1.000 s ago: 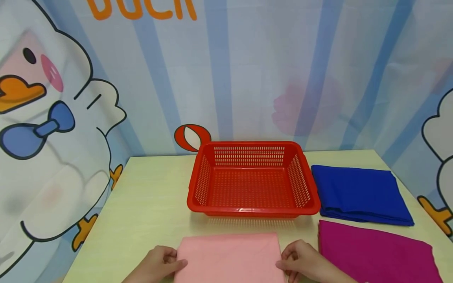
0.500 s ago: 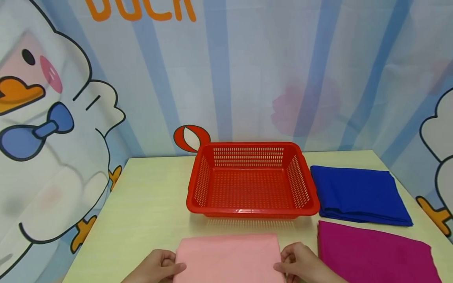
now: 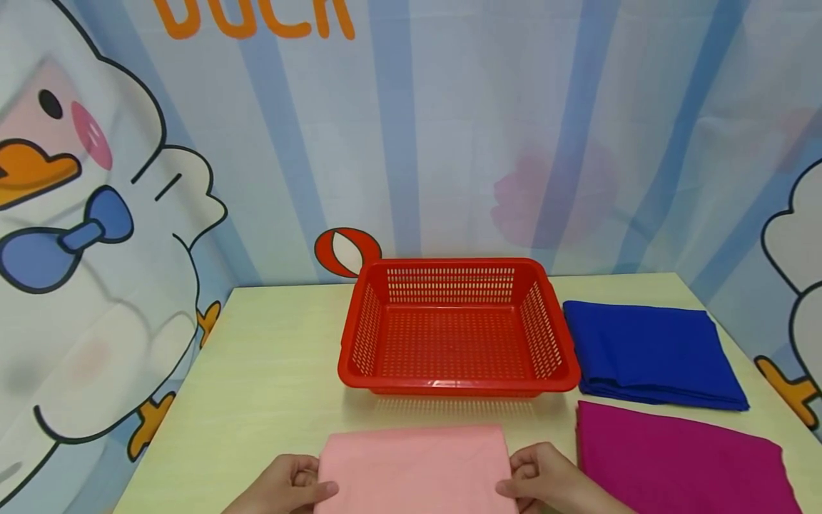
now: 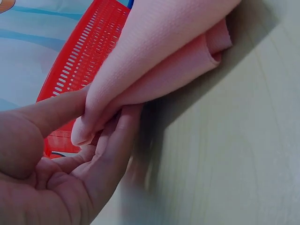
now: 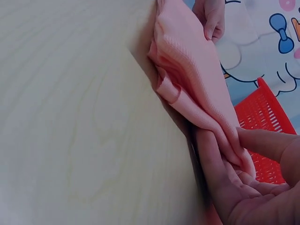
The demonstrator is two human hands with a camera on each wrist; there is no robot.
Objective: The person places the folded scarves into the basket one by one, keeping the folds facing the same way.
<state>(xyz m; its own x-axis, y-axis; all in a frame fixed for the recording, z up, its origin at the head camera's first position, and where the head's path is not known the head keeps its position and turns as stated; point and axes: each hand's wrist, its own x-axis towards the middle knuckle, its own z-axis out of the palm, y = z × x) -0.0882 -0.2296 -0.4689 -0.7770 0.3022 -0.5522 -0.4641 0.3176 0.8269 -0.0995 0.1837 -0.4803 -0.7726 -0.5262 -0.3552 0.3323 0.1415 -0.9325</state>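
Note:
A folded pink cloth (image 3: 417,467) lies at the front middle of the head view, its near part cut off by the frame edge. My left hand (image 3: 285,484) pinches its left side, thumb on top and fingers underneath. On the opposite side my right hand (image 3: 546,478) pinches it the same way. In the left wrist view the layered folds of the pink cloth (image 4: 154,51) show between thumb and fingers. The right wrist view has the cloth's folded edge (image 5: 192,79) bunched in several layers over the table, with the left hand (image 5: 211,16) at the far end.
A red plastic basket (image 3: 459,386) with nothing in it stands just behind the cloth. To its right lies a folded blue cloth (image 3: 655,353), and nearer, a folded magenta cloth (image 3: 681,457). A pale wooden table (image 3: 270,357) carries everything, backed by a printed duck curtain (image 3: 449,128).
Both hands keep their grip on the pink cloth, which stays almost in place. The whole head view has shifted very slightly.

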